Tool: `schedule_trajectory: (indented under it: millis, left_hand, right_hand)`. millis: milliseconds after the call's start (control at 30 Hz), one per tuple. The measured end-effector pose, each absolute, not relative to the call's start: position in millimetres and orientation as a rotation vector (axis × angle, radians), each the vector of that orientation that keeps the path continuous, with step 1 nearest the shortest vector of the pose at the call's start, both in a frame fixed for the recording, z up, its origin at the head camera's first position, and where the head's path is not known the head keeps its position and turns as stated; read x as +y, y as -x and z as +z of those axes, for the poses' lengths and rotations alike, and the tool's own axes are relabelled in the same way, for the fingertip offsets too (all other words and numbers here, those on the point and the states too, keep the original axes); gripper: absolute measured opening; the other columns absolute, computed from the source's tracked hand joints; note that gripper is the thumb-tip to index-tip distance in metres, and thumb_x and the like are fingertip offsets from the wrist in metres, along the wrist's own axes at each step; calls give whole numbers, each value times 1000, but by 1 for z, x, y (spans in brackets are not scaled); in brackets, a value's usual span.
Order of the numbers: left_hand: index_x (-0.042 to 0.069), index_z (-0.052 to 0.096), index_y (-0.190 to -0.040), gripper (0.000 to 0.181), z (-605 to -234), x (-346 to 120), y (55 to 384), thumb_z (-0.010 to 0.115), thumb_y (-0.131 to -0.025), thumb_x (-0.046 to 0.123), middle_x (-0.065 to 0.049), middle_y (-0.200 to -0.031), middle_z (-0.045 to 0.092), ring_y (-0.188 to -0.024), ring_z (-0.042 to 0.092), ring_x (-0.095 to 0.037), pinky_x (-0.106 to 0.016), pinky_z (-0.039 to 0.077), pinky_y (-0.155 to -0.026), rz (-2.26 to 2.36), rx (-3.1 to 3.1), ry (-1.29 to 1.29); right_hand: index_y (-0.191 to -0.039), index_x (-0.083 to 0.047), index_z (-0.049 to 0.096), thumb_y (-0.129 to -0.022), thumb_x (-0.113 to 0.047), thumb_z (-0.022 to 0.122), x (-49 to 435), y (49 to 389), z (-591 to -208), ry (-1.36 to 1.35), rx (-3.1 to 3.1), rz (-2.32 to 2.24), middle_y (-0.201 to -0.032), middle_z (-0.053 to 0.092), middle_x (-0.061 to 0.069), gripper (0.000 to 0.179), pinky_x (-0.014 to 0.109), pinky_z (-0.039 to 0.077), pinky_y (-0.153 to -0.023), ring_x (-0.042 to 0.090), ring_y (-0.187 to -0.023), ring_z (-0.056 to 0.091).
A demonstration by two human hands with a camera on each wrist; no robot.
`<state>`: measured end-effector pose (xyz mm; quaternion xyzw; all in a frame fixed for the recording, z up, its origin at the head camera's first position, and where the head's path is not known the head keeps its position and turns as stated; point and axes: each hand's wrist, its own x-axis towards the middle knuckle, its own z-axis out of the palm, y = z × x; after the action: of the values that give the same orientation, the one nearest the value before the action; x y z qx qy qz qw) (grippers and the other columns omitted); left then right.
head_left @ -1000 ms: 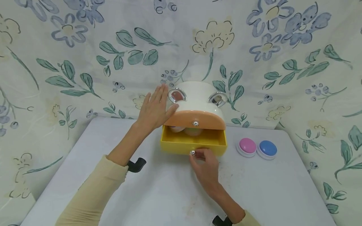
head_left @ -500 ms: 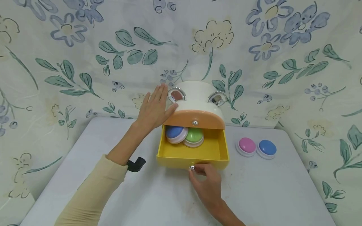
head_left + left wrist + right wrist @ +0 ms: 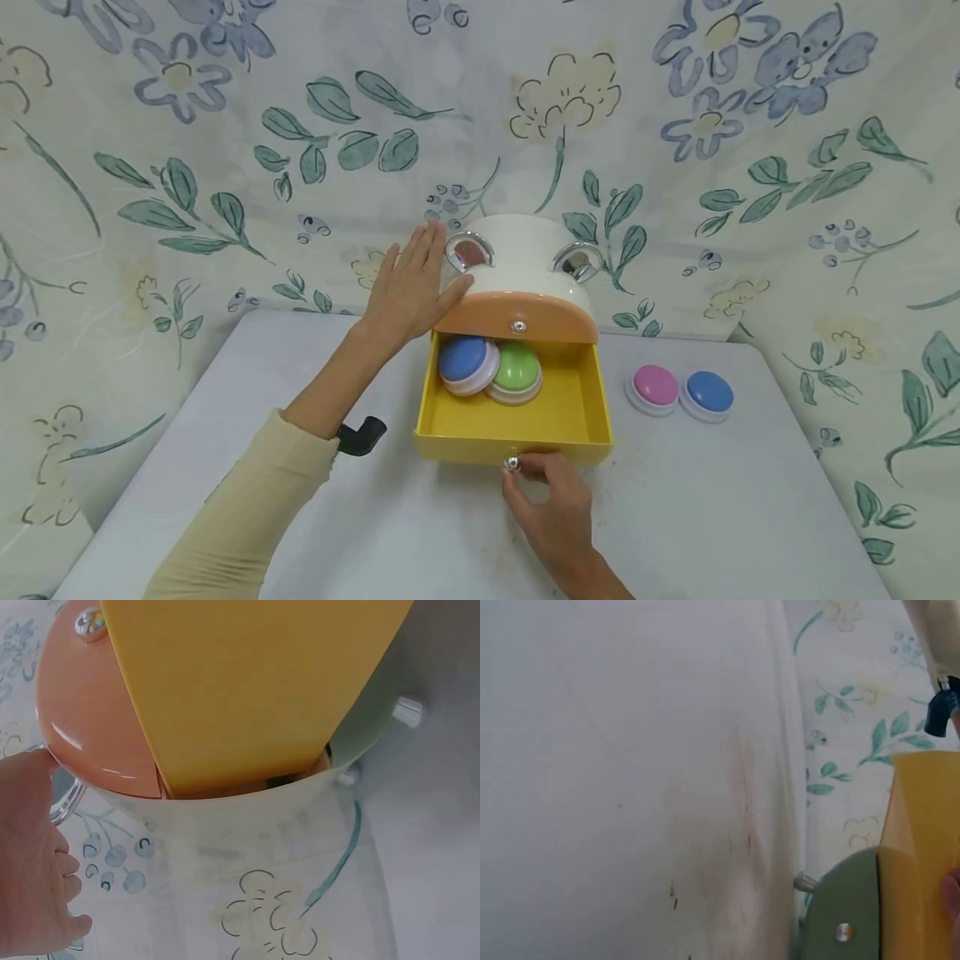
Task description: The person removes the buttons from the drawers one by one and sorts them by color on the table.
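A small white cabinet (image 3: 517, 254) with rounded top stands at the table's back. Its yellow drawer (image 3: 525, 421) is pulled far out. My right hand (image 3: 555, 517) pinches the silver drawer knob (image 3: 512, 463) between thumb and fingers. With fingers straight, my left hand (image 3: 405, 292) rests against the cabinet's upper left side; the left wrist view shows this hand (image 3: 30, 855) beside the orange front (image 3: 97, 712). Inside the drawer, toward its back left, a blue-topped round push button (image 3: 463, 360) leans on a green-topped one (image 3: 517, 368). The drawer's rear is hidden under the orange drawer (image 3: 517, 315).
To the cabinet's right, a pink-topped push button (image 3: 656, 386) and another blue-topped push button (image 3: 708, 393) sit side by side on the white table (image 3: 712, 500). A green drawer front (image 3: 847, 907) shows beside the yellow drawer in the right wrist view. Floral cloth (image 3: 480, 100) hangs behind.
My right hand has drawn the yellow drawer out toward me by its knob. The blue-topped and green-topped buttons inside have come into sight. My left hand has stayed in place.
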<state>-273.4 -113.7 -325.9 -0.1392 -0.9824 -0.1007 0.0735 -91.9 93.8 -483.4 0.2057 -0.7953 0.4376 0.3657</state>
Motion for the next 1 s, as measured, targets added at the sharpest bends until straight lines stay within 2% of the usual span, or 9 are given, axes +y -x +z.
schedule_trajectory:
  millis: [167,333,700,1000]
  left_hand:
    - [2,4,-159,84,-325,-114,274,39,-103,54,-14,-166,4,-152,1,-29,-49,1,-120,-302,-2942,436]
    - [2,4,-159,84,-325,-114,273,39,-103,53,-14,-166,3,-152,1,-29,-48,-2,-120,-309,-2939,441]
    - [2,5,-159,84,-326,-114,274,41,-102,52,-15,-166,4,-152,1,-29,-48,-3,-120,-303,-2932,436]
    - [2,4,-159,85,-327,-114,274,40,-102,53,-15,-166,4,-152,1,-29,-48,-3,-120,-301,-2937,432]
  right_hand:
    - [-90,-6,66,-92,-22,69,94,86,-484,-552,-2015,1119,-85,65,0,16,18,56,-68,14,-71,66]
    - [-89,-7,65,-94,-26,66,94,80,-490,-568,-2022,1103,-85,64,-1,20,17,56,-68,12,-70,66]
    - [-91,-5,66,-96,-25,66,94,82,-499,-618,-1999,1108,-86,66,0,20,18,56,-69,14,-72,67]
    - [-91,-4,66,-94,-21,67,95,88,-493,-644,-1943,1089,-85,65,2,17,20,57,-68,15,-72,67]
